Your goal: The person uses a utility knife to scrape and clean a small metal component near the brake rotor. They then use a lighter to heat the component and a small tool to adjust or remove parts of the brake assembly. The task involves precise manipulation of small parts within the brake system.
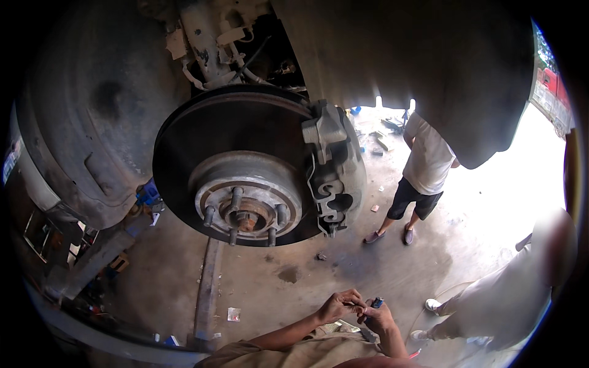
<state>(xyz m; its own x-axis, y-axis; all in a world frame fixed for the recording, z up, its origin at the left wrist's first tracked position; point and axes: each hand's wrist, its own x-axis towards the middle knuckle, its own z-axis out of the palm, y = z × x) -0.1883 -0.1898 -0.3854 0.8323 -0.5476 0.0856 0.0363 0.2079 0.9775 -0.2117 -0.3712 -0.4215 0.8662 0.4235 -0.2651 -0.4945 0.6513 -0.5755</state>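
Observation:
My left hand (339, 308) is closed in a pinch, its fingertips meeting my right hand in front of my body. What the left fingers pinch is too small to tell. My right hand (378, 317) is curled round a small blue object (378, 302) whose end shows above the fingers; its kind is unclear. Beyond both hands, and touched by neither, hangs a brake disc (184, 147) with a wheel hub (211, 190) and several studs. A brake caliper (331, 165) sits over the disc's right edge.
Wheel-arch lining (116, 122) and body panels surround the hub. A lift arm (104, 257) stands at left, and a metal rail (210, 276) crosses the floor. One person (423, 159) stands ahead right; another person (509, 294) in pale clothes is near on the right.

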